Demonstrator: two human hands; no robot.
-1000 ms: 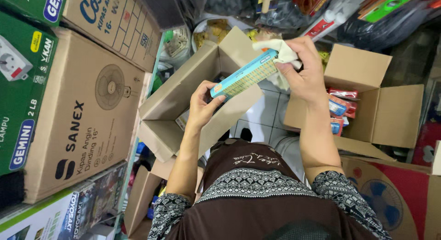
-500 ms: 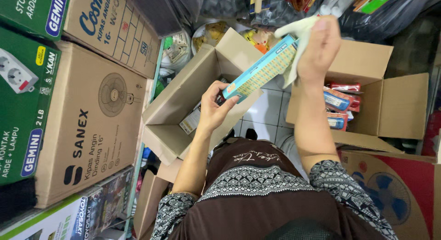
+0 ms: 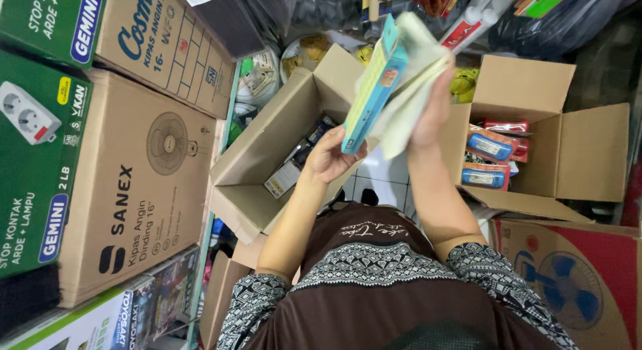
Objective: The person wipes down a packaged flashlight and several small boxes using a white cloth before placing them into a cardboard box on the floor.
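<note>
A long flat blue packaged item [image 3: 372, 89] is raised in front of me, standing almost upright. My left hand [image 3: 332, 156] grips its lower end. My right hand [image 3: 433, 112] presses a pale cloth [image 3: 409, 79] against the package's right side. Below the left hand an open cardboard box [image 3: 247, 196] holds a few small dark packages. Right of my right arm, a second open cardboard box [image 3: 575, 159] holds red and blue blister-packed items [image 3: 491, 156].
Stacked cartons for wall fans [image 3: 134, 183] and green socket-strip boxes [image 3: 33, 136] fill the left. A red fan carton [image 3: 575, 276] lies at lower right. Black plastic bags [image 3: 334, 9] and loose goods crowd the back. White floor tiles [image 3: 381, 183] show between the boxes.
Both hands have lifted the blue package higher and tilted it from a slant toward upright. The cloth has spread over its right side.
</note>
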